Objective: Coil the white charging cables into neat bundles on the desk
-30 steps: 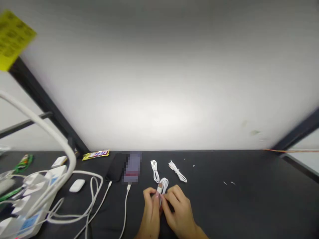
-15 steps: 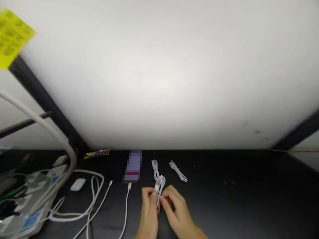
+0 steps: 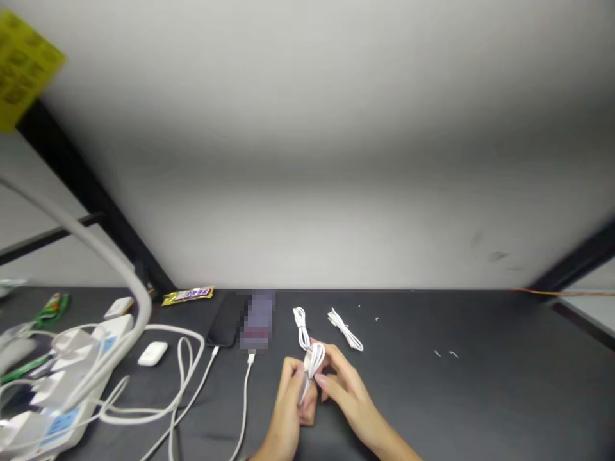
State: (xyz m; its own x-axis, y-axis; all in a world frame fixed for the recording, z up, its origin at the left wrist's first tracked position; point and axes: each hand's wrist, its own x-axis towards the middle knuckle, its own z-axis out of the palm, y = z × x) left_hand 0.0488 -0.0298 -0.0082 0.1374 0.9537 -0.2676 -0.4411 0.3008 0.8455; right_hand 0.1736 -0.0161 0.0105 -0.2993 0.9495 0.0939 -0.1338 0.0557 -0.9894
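Observation:
A white charging cable point(image 3: 315, 358), folded into a small bundle with a dark tie around its middle, is held just above the dark desk. My left hand point(image 3: 287, 406) pinches its lower left part between thumb and fingers. On the other side, my right hand point(image 3: 353, 400) has its thumb near the tie and its forefinger against the back of the loops. Beyond the hands lie two more bundled white cables, one straight ahead point(image 3: 302, 326) and one slightly right point(image 3: 346, 330).
Left of the hands are a pixelated phone point(image 3: 258, 320), a black phone point(image 3: 225, 323), a white earbud case point(image 3: 152, 353) and loose white cables point(image 3: 244, 410). A power strip point(image 3: 79, 422) with chargers stands far left. A yellow wrapper point(image 3: 188, 295) lies near the wall.
The held bundle has turned so its loops fan toward the right. My right forefinger has moved forward behind the loops. The view has become darker on the wall and lighter on the desk.

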